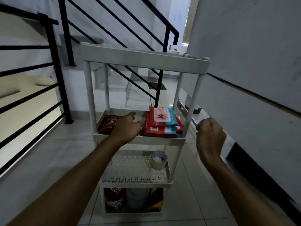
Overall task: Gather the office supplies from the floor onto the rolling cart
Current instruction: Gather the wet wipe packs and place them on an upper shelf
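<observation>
White rolling cart (138, 141) on tiled floor (48, 160), beside black stair railing (53, 66). Left hand (126, 128) reaching over second shelf, grip loosely open, empty, between dark red patterned box (108, 123) and stacked wipe packs (162, 124). Right hand (210, 136) raised beside cart, grip curled closed (contents unclear). Tape roll (158, 159) on third shelf; items on bottom shelf too blurred to identify.
</observation>
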